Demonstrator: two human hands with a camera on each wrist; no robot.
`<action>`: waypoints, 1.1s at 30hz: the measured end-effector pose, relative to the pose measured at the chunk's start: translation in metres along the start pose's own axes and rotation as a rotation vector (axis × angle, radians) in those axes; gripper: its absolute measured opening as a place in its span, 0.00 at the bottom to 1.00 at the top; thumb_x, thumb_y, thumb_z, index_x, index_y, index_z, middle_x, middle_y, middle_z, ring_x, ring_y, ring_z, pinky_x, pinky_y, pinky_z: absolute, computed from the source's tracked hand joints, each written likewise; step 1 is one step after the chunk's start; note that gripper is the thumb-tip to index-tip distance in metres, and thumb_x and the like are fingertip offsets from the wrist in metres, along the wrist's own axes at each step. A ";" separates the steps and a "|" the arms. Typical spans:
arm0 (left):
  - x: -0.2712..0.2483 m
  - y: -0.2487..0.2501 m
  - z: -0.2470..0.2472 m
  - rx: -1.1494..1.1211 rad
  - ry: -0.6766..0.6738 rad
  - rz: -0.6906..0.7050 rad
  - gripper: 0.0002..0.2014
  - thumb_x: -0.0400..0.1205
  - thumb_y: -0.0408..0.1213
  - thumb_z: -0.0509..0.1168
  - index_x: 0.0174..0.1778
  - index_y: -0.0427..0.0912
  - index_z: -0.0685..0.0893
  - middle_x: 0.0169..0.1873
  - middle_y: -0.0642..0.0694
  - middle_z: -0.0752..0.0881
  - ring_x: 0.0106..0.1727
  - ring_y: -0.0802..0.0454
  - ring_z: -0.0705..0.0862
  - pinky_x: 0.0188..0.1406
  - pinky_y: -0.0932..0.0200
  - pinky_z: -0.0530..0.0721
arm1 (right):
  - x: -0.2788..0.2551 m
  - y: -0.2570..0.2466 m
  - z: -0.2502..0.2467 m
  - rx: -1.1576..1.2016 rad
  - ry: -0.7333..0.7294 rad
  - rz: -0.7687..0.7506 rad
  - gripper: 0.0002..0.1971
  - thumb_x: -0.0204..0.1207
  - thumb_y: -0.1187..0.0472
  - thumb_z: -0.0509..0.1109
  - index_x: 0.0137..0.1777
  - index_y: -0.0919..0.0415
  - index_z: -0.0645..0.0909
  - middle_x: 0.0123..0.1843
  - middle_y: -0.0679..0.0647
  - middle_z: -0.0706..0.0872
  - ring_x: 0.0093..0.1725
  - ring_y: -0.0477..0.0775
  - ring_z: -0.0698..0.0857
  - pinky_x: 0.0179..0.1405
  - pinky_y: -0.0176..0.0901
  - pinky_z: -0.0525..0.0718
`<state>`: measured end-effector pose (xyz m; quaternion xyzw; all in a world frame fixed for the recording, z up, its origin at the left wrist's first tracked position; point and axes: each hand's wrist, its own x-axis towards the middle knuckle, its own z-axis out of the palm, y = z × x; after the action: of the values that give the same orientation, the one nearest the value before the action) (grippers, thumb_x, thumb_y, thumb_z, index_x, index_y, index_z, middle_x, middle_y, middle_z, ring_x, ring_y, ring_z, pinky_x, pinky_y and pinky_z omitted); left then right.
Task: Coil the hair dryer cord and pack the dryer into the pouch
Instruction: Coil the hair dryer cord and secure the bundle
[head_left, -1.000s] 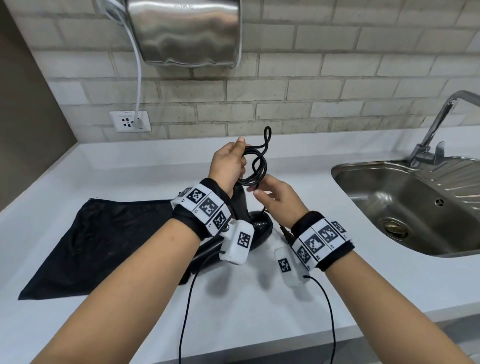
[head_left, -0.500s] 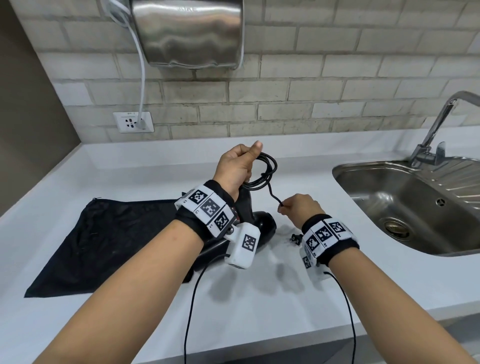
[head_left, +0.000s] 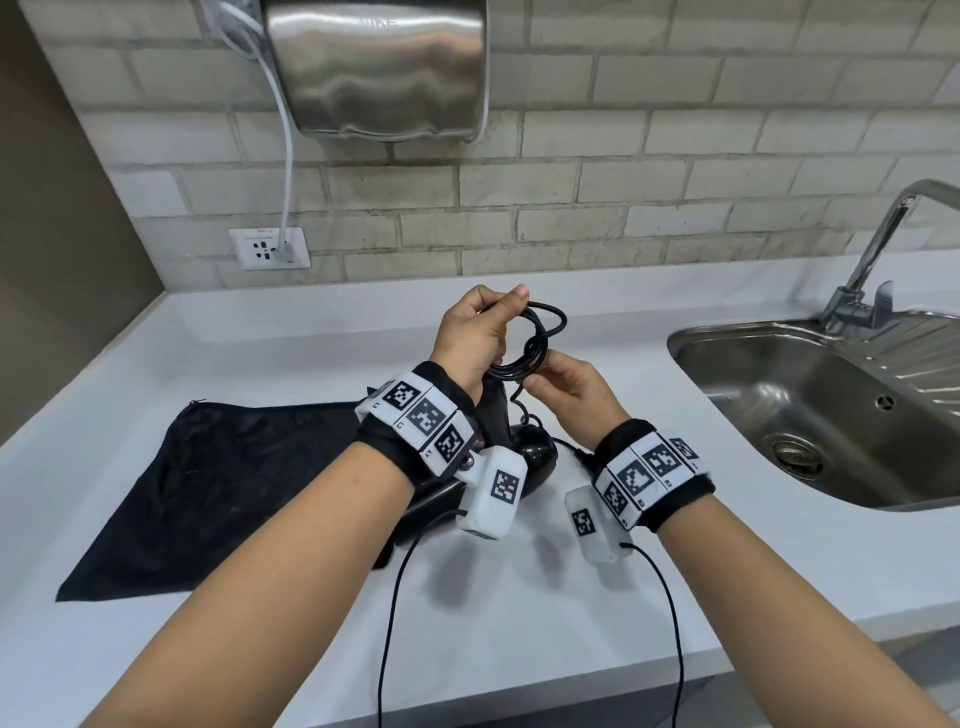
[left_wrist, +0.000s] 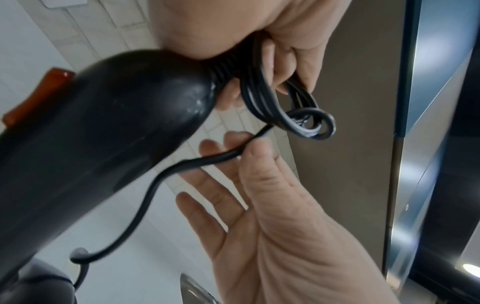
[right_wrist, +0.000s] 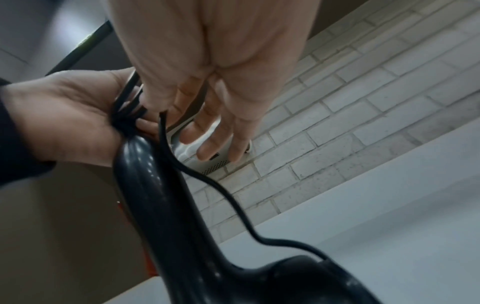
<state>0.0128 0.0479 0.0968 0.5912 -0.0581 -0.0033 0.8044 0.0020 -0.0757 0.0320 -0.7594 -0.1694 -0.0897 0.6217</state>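
**Black cord coiled in left hand, dryer standing on bench**

Left hand (head_left: 475, 340) is raised above the bench (head_left: 519, 597), fingers curled round a bundle of black cord (head_left: 535, 338) gathered into several loops; the wrist view shows the loops passing through its curled fingers (left_wrist: 301, 67). Right hand (head_left: 569, 397) sits just below and beside the coil, pinching a loose run of the cord between thumb and forefinger, the other fingers (left_wrist: 207, 197) spread and relaxed. From the pinch the cord drops in a wavy line to the bench.

Hair dryer (head_left: 524, 452), black and glossy, stands on the bench directly under the hands with its handle (left_wrist: 116, 115) rising to the left palm; an orange switch (left_wrist: 39, 96) shows on the handle. Black pouch (head_left: 234, 483) lies flat on the bench to the left, touching or just beside the dryer; which cannot be told.

Steel sink (head_left: 810, 415) with tap (head_left: 878, 249) is set in the bench to the right, well apart.
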 end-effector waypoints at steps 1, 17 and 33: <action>0.000 0.000 -0.001 -0.008 -0.003 -0.005 0.17 0.79 0.36 0.66 0.25 0.46 0.69 0.09 0.59 0.63 0.12 0.62 0.56 0.11 0.69 0.58 | 0.000 0.001 0.002 0.014 0.001 -0.008 0.08 0.77 0.74 0.62 0.53 0.73 0.79 0.42 0.48 0.87 0.41 0.33 0.84 0.51 0.28 0.81; 0.004 0.002 -0.007 -0.038 -0.094 -0.033 0.21 0.79 0.30 0.64 0.23 0.45 0.64 0.09 0.59 0.64 0.12 0.62 0.55 0.14 0.67 0.52 | 0.033 -0.001 -0.006 -0.634 0.024 0.216 0.11 0.79 0.61 0.62 0.47 0.64 0.84 0.35 0.59 0.84 0.36 0.54 0.78 0.37 0.36 0.71; 0.000 0.005 -0.003 -0.046 -0.083 0.000 0.17 0.76 0.23 0.64 0.26 0.44 0.68 0.15 0.55 0.81 0.10 0.63 0.62 0.11 0.70 0.59 | 0.020 -0.017 -0.010 -0.018 -0.141 0.066 0.10 0.75 0.70 0.65 0.43 0.53 0.80 0.36 0.44 0.87 0.41 0.48 0.83 0.51 0.45 0.80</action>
<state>0.0126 0.0527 0.1005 0.5717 -0.0914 -0.0293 0.8148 0.0153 -0.0801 0.0566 -0.7747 -0.1866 -0.0170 0.6039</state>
